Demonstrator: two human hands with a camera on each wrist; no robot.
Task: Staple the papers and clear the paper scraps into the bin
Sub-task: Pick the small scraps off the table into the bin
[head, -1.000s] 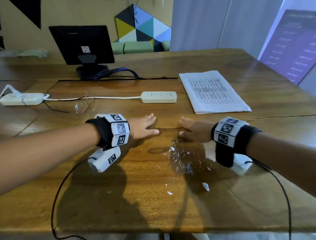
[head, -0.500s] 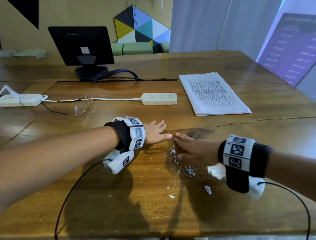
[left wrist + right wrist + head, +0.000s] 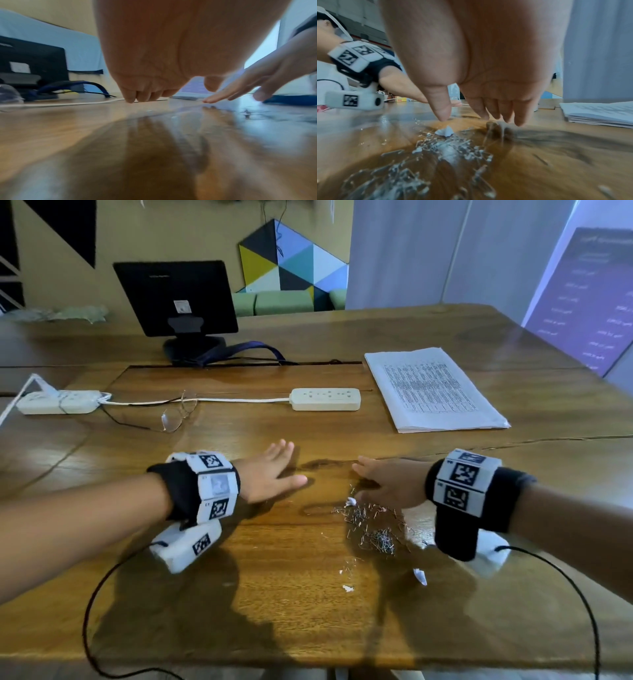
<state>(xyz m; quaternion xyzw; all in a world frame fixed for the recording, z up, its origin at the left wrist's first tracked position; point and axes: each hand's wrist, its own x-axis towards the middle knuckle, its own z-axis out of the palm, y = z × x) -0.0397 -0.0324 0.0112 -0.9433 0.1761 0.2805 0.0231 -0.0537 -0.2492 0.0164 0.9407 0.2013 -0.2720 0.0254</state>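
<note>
Hands parted again, left hand (image 3: 270,474) – right hand (image 3: 387,484) flat, staples (image 3: 373,529) under right.

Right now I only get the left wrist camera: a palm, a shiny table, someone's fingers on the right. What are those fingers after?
Observer: The right hand rests its fingertips on the table just beyond a pile of loose staples. It holds nothing.
Operator: Any paper bits too?
Observer: Yes. One white scrap sits at the pile's far edge, by the thumb. Two more scraps lie nearer the person.
Operator: And the papers to staple?
Observer: A printed stack lies flat, further back on the right, with no hand on it.
</note>
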